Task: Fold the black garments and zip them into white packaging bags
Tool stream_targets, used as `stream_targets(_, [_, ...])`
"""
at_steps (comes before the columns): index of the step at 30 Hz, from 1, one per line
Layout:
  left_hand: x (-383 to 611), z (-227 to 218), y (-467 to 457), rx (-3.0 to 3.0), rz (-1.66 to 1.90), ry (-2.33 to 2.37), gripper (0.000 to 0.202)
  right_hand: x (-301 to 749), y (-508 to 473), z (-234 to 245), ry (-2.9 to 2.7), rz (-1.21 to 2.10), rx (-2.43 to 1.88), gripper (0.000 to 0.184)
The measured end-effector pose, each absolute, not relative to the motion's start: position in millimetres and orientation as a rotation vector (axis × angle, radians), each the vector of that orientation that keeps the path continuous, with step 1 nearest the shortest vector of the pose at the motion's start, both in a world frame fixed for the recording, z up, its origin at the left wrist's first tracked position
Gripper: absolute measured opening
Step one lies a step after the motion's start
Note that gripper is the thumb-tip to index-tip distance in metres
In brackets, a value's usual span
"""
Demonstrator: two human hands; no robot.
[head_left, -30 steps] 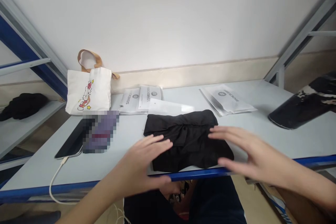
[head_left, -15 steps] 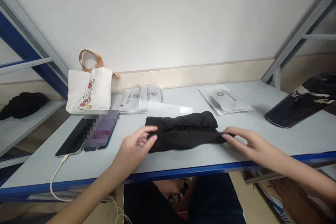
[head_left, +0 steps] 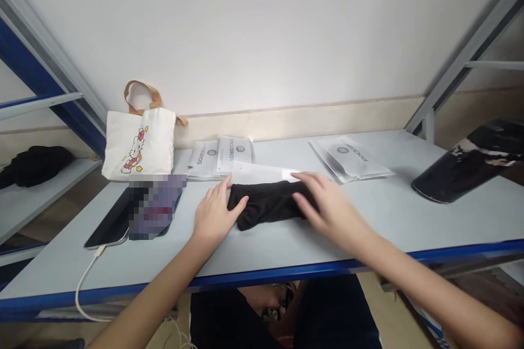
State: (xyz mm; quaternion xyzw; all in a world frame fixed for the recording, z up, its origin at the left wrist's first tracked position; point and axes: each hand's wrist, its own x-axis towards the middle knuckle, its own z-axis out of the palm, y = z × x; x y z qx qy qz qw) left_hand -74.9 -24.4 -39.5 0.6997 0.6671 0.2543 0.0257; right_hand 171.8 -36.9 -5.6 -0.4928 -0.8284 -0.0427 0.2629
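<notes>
A black cloth [head_left: 266,204], folded into a short narrow bundle, lies on the grey table [head_left: 368,229]. My left hand [head_left: 215,215] rests at its left end, thumb pressed on the fabric, fingers stretched out. My right hand [head_left: 327,204] lies flat over the cloth's right part, fingers spread and slightly blurred. Right behind the cloth sits a clear plastic sleeve [head_left: 262,173].
A white tote bag [head_left: 139,142] with a cartoon print stands at the back left. A phone [head_left: 110,221] on a white cable lies left of the cloth. Printed packets [head_left: 223,155] and another packet pile [head_left: 352,158] lie at the back. A dark bag [head_left: 462,166] is at right.
The cloth has been folded from a wide piece into a narrow, shorter bundle. My right hand moved left over it; my left hand stayed at its left end.
</notes>
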Motion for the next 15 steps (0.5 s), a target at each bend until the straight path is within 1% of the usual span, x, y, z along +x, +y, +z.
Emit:
stream_targets(2, [-76, -38, -24, 2.191, 0.783, 2.040, 0.056, 149, -43, -12, -2.352, -0.044, -1.273, 0.060])
stream_targets(4, [-77, -36, -25, 2.219, 0.790, 2.025, 0.055, 134, -42, -25, -2.441, 0.036, -1.305, 0.080])
stream_targets(6, [-77, -35, -27, 2.253, 0.807, 2.016, 0.054, 129, -37, -37, -2.461, 0.083, -1.366, 0.090])
stream_targets(9, [-76, -33, -30, 2.272, 0.845, 1.997, 0.049, 132, -32, -46, -2.437, 0.075, -1.411, 0.093])
stream_targets(13, [-73, -30, -30, 2.062, 0.803, 1.896, 0.049, 134, -34, -43, -2.425, 0.047, -1.456, 0.089])
stream_targets(15, [-72, -28, -30, 2.002, 0.838, 1.804, 0.049, 134, -35, -40, -2.431, 0.029, -1.469, 0.088])
